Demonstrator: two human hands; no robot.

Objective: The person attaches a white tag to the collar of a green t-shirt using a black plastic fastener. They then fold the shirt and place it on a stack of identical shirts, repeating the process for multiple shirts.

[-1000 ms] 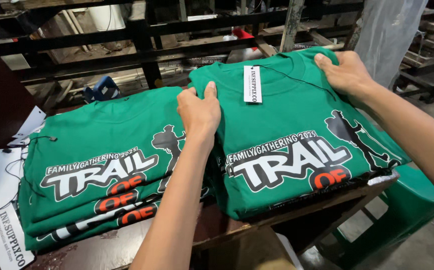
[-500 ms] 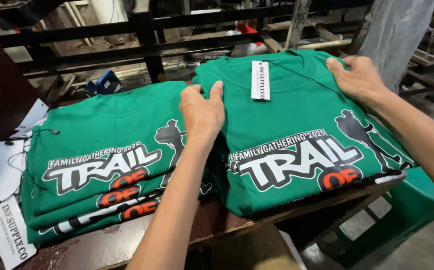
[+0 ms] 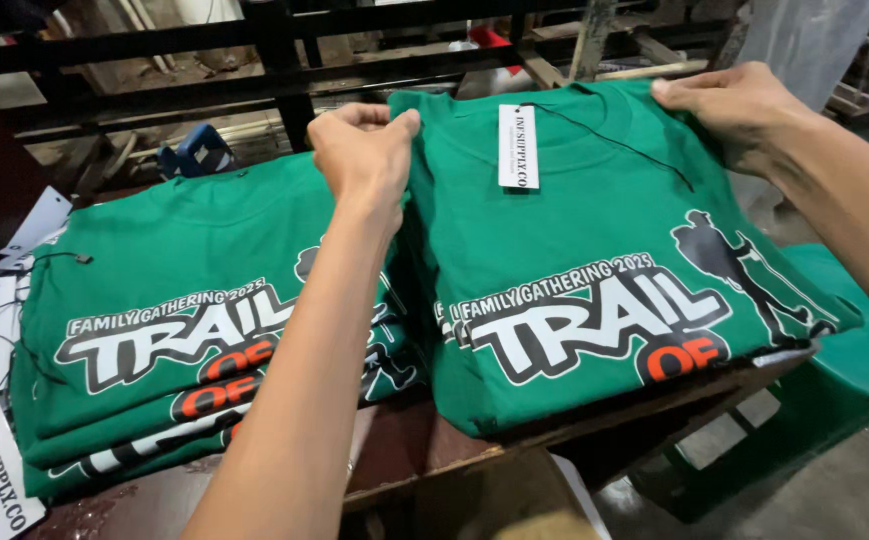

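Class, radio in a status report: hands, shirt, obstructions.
Left hand and right hand grip top folded green shirt at its shoulders. Second shirt stack beside it. Nothing blocking.

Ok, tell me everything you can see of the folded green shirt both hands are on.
The folded green shirt lies flat, front up, topping the right-hand stack on a dark wooden table. It looks like soft knit cotton with a ribbed crew collar. Its chest print has white and orange lettering plus a dark hiker silhouette. A white hang tag on a thin string rests below the collar. The left hand pinches its left shoulder edge; the right hand grips its right shoulder.
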